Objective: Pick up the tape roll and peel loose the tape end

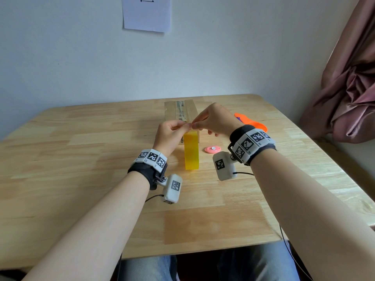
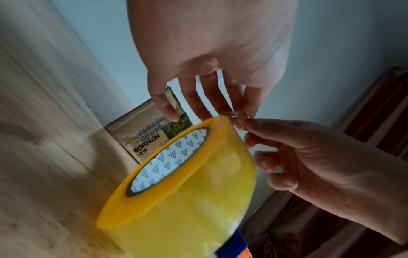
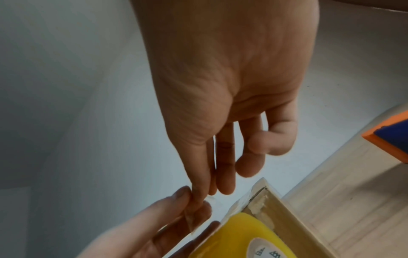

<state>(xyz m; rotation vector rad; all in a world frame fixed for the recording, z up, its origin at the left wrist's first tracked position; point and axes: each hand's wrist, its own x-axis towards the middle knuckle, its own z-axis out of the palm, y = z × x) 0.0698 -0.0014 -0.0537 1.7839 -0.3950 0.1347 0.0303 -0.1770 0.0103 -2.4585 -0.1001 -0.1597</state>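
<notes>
A yellow tape roll (image 1: 191,153) stands on its edge on the wooden table (image 1: 81,159), with no hand on it. Just above its top my left hand (image 1: 185,125) and right hand (image 1: 195,124) meet fingertip to fingertip. Both pinch one small clear piece of tape (image 2: 234,115), seen in the right wrist view as a crumpled strip (image 3: 191,220). The other fingers of my right hand (image 3: 205,193) hang loosely spread. The roll's white patterned core (image 2: 172,160) faces the left wrist camera.
A taped brown cardboard box (image 1: 180,110) lies right behind the roll. A small pink disc (image 1: 212,149) lies to the roll's right, and an orange and blue tool (image 1: 250,122) further back right. A pink curtain (image 1: 349,88) hangs past the table's right edge.
</notes>
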